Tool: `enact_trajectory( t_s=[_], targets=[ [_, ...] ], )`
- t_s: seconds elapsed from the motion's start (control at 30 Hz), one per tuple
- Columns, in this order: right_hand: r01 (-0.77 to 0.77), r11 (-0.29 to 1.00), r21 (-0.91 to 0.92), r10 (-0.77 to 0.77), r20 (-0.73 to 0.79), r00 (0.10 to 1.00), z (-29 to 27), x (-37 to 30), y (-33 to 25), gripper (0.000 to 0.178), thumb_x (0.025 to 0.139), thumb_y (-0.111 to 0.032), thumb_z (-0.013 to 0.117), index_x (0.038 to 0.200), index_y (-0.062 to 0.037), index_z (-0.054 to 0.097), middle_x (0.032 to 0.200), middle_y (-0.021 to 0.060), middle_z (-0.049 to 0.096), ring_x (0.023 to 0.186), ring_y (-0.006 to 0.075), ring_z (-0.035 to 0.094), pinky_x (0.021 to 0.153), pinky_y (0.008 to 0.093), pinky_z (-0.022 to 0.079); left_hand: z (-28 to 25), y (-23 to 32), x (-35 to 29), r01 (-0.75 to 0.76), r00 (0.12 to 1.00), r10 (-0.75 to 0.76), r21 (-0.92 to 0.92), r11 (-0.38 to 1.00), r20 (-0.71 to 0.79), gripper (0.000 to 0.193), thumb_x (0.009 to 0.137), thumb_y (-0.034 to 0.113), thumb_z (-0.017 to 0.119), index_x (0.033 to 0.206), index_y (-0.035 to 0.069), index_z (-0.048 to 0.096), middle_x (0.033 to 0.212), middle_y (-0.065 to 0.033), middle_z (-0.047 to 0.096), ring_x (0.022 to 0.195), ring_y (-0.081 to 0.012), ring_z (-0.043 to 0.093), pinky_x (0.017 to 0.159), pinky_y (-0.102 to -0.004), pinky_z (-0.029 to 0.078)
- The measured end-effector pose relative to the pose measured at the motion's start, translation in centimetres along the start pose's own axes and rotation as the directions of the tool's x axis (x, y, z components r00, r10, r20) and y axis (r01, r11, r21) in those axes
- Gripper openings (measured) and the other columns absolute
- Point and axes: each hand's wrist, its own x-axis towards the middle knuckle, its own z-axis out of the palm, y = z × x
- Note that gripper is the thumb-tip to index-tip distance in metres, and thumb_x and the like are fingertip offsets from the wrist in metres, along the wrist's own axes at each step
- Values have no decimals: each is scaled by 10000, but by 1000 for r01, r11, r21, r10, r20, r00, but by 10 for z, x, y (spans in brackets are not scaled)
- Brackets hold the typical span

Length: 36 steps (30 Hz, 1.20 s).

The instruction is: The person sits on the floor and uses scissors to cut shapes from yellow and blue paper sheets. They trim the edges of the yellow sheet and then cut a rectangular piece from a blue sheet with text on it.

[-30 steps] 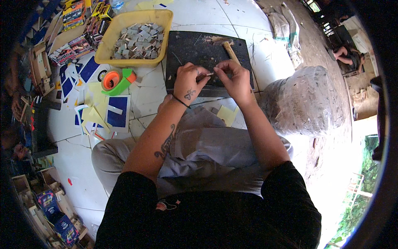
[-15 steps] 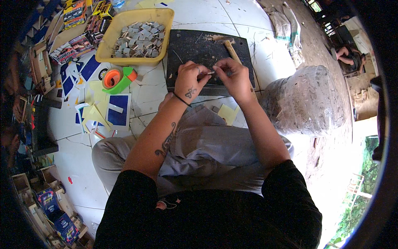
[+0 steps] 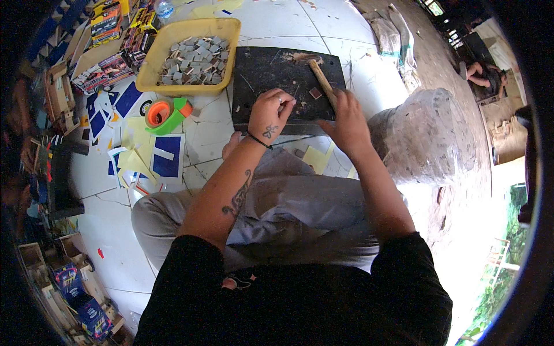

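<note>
A black block (image 3: 277,69) lies on the floor in front of me, its top scuffed and littered with scraps. Over its near edge, my left hand (image 3: 272,109) is closed in a pinch, and a thin sliver like a nail seems to stick up from the fingertips. My right hand (image 3: 348,122) is closed over the near end of a wooden handle (image 3: 323,82) lying slantwise on the block; whatever is at the covered end is hidden. A small brown square piece (image 3: 315,93) lies on the block between my hands.
Left of the block, a yellow tub (image 3: 144,72) holds many small grey squares. Closer stand a green-and-orange tape dispenser (image 3: 173,118) and blue and yellow paper scraps (image 3: 167,158). A plastic-wrapped bundle (image 3: 424,138) sits at right. Another person (image 3: 487,81) is far right.
My hands have come apart. The right one moved right and down onto the wooden handle, while the left stays pinched over the block. The brown square now shows between them.
</note>
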Motion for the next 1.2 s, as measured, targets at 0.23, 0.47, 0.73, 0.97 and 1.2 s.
enact_trajectory(
  t_s=[0.23,0.47,0.73,0.97,1.2],
  targets=[
    [-130,964,230,118,66,991,-20,-40,32,423,805,-98,552,1180,-32,368,924,184,549,818,267,584,697,369,472,2,-3,-2,-50,999,50,36,998,-11,54,744,85,601,733,33,595,706,-105,564,673,-286,546,665,-359,441],
    [-339,795,503,208,299,931,-102,-99,-5,312,890,-91,453,1188,0,432,696,48,497,518,88,448,459,244,383,0,-4,-2,-127,992,127,107,986,8,76,769,75,606,774,3,580,761,-111,582,631,-247,576,561,-312,461],
    [-220,949,227,166,236,958,-131,-118,-28,352,848,-51,485,1198,-22,458,954,222,584,879,323,600,742,353,470,3,-5,-3,-135,990,137,111,984,-9,63,760,82,594,749,21,584,740,-102,568,676,-281,552,638,-356,450],
    [-238,944,227,170,283,944,-134,-118,-28,370,842,-33,482,1210,-23,442,988,234,577,911,336,594,754,357,470,2,-6,-3,-168,986,168,137,976,13,86,783,81,595,770,-3,584,752,-103,570,607,-239,566,565,-317,463],
    [-178,934,309,115,212,970,-128,-119,-23,367,843,-29,479,1208,-5,440,964,236,581,884,318,605,736,343,470,4,-9,-3,-151,988,152,126,980,3,93,790,78,595,762,-10,580,747,-104,569,609,-214,571,548,-297,468]
  ],
)
